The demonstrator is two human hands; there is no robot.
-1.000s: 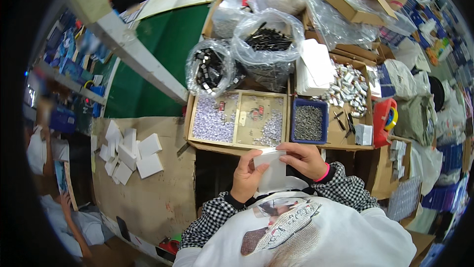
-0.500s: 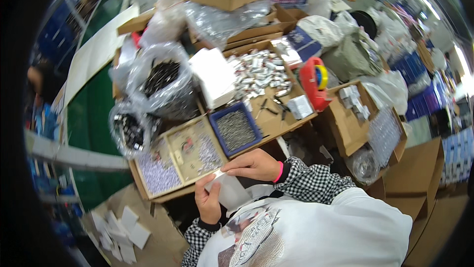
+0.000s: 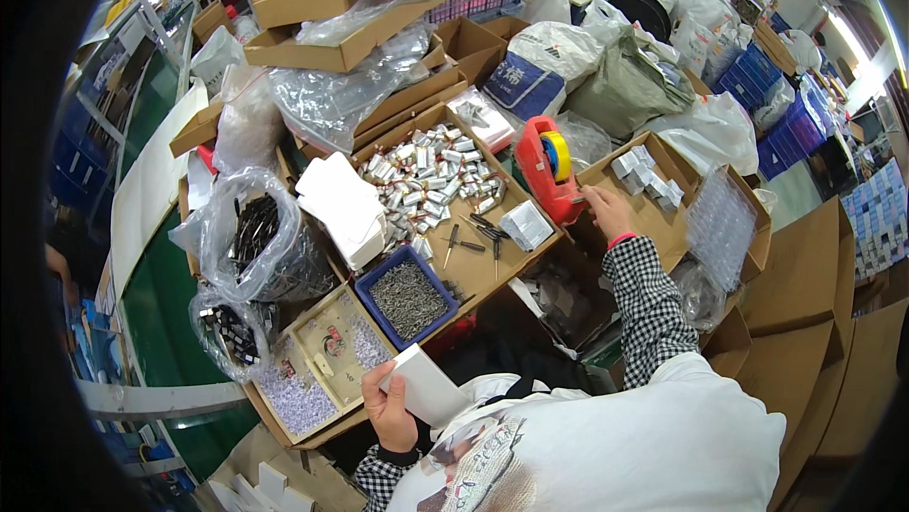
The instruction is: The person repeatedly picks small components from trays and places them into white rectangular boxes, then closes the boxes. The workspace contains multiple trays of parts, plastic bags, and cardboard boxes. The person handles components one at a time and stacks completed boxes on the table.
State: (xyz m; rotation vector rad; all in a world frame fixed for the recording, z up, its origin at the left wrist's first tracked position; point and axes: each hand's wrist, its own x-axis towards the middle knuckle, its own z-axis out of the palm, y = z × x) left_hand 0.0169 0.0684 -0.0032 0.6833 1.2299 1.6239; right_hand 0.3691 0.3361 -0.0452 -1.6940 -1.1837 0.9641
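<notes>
White box (image 3: 431,387) clamped in our left hand (image 3: 390,413); right hand (image 3: 611,213) at tape dispenser (image 3: 536,174), grip unclear: likely dispensing, needing steady pull.

Box (image 3: 428,385): wht, smooth, matt card, by my read. Tape dispenser (image 3: 542,169): red plastic, glossy; tape roll (image 3: 559,156): yel., smooth. Blue tray (image 3: 367,303): plastic; small parts (image 3: 407,298): grey metal, dull shine. Divided tray (image 3: 347,374): pale wood, matt; lilac bits (image 3: 295,402): mat'l unclear from my end. Cylinders (image 3: 426,169): silvery, shiny, metal-look. Sheet stack (image 3: 339,204): wht, smooth; paper or plastic, I can't tell remotely. Bag (image 3: 317,107): clear plastic, glossy, crinkled. Carton (image 3: 331,3): brn cardboard, matt. Sleeve (image 3: 646,302): chk'd cloth, matt. Sack (image 3: 630,86): olive, creased, matt. Moulded tray (image 3: 721,228): clear plastic, ridged, shiny.
</notes>
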